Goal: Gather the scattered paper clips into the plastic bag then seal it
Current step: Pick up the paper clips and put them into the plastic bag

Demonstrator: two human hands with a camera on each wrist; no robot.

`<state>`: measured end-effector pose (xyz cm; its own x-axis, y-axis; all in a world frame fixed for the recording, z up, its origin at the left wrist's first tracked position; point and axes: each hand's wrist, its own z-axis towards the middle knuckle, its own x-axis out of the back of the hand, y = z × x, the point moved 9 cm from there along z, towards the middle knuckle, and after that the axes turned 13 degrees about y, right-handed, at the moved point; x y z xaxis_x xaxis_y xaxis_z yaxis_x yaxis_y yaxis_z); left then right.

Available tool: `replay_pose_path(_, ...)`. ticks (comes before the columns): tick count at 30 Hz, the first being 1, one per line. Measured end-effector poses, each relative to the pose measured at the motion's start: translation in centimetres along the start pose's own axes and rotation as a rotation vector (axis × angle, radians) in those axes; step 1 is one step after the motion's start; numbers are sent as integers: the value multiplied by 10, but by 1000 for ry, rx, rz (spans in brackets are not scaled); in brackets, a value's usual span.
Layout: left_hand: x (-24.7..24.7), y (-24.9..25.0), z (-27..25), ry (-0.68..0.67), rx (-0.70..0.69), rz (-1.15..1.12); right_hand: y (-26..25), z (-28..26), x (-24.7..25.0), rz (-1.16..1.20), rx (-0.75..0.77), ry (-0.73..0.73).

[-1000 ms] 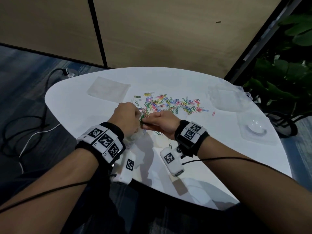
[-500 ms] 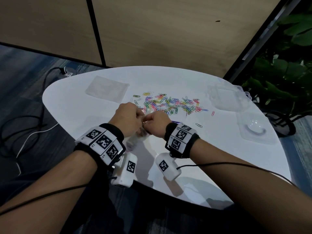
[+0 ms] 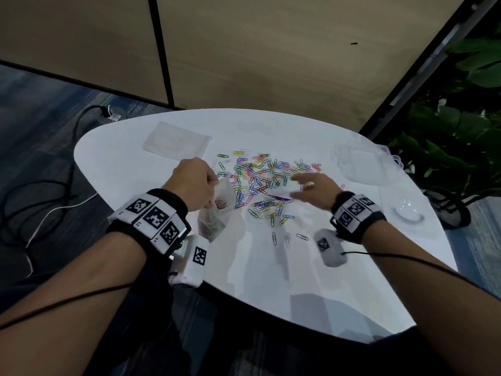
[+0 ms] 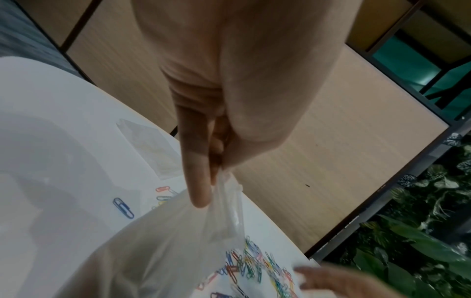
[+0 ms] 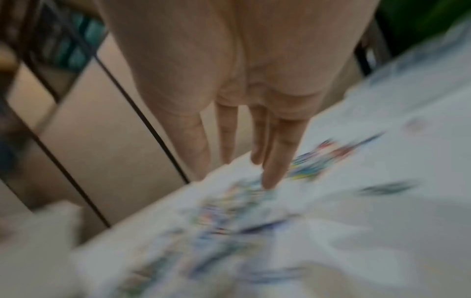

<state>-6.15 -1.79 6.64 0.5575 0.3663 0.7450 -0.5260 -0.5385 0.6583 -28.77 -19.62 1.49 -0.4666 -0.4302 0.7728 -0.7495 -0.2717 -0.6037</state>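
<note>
My left hand pinches the top edge of a clear plastic bag that hangs at the near left of the white table; a few paper clips lie inside it. In the left wrist view the bag hangs from my fingers. Coloured paper clips are scattered over the table's middle, with a few loose ones nearer me. My right hand hovers, blurred, over the pile's right side with its fingers straight and spread, holding nothing.
A second flat clear bag lies at the back left. Clear plastic containers and a clear lid sit at the right. Potted plants stand beyond the right edge; cables lie on the floor at the left.
My right hand has left the bag's mouth and swung right over the clip pile, fingers now spread. The left hand still holds the bag, lifted slightly.
</note>
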Motion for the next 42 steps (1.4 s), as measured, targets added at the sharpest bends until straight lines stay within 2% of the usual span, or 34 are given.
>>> replay_pose_path(1, 3, -3, 0, -1, 6, 3, 31, 2, 6, -257, -7, 6)
replay_pose_path(2, 6, -6, -1, -1, 7, 11, 60, 2, 9, -411, -23, -10)
replay_pose_path(4, 11, -12, -2, 11, 7, 28, 100, -4, 8, -449, -74, -43)
replay_pose_path(6, 13, -18, -4, 13, 8, 37, 109, -12, 3, -387, -59, -55)
replay_pose_path(12, 18, -24, -2, 29, 16, 28, 73, -46, -45, -266, 94, -40)
replay_pose_path(17, 17, -22, -4, 12, 6, 32, 57, -48, -65, 0, -87, 214)
replay_pose_path(21, 17, -28, -2, 11, 16, 22, 39, -31, -85, 116, -172, 276)
replay_pose_path(24, 18, -33, -1, 14, 25, 14, 17, -13, -84, 55, -130, 292)
replay_pose_path(29, 15, -32, -1, -8, 7, 20, -15, 4, -94, -225, 57, 182)
replay_pose_path(34, 13, -28, -1, -10, -10, 38, -35, 8, -92, -354, 178, 217)
replay_pose_path(38, 10, -26, -2, -21, -15, 42, -21, 14, -82, -293, 88, 197)
replay_pose_path(40, 9, -24, -2, -25, -19, 40, -3, 19, -71, -152, -54, 211)
replay_pose_path(42, 8, -23, -2, -25, -21, 41, 16, 21, -64, 105, -246, 177)
